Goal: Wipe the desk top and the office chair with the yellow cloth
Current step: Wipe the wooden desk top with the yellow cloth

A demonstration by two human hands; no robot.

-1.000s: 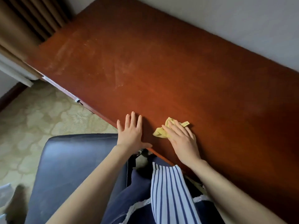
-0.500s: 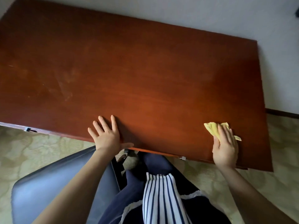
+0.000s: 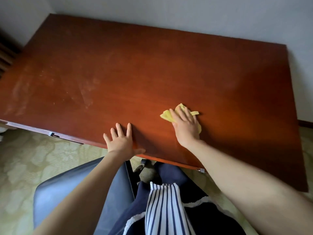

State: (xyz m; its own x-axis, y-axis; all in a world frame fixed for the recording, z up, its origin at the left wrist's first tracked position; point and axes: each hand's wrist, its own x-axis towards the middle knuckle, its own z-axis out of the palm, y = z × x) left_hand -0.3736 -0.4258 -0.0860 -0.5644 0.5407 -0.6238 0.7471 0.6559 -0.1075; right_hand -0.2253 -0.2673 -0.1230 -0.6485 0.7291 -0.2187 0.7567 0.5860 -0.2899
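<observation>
A reddish-brown desk top [image 3: 152,68] fills most of the head view, with pale dusty smears on its left part. My right hand [image 3: 185,127] lies flat with straight fingers on the crumpled yellow cloth [image 3: 166,115], pressing it onto the desk near the front middle. My left hand [image 3: 121,141] rests flat on the desk's front edge, fingers spread, holding nothing. The dark leather office chair [image 3: 55,192] stands below the desk edge at lower left, partly hidden by my left forearm.
A pale wall [image 3: 186,17] runs behind the desk. A patterned beige carpet [image 3: 25,163] covers the floor to the left and right of the desk. My dark skirt and striped apron [image 3: 162,207] sit just below the desk edge.
My right hand has slid the yellow cloth leftward from the desk's right front corner toward the middle. My left hand has stayed on the front edge. The view has shifted.
</observation>
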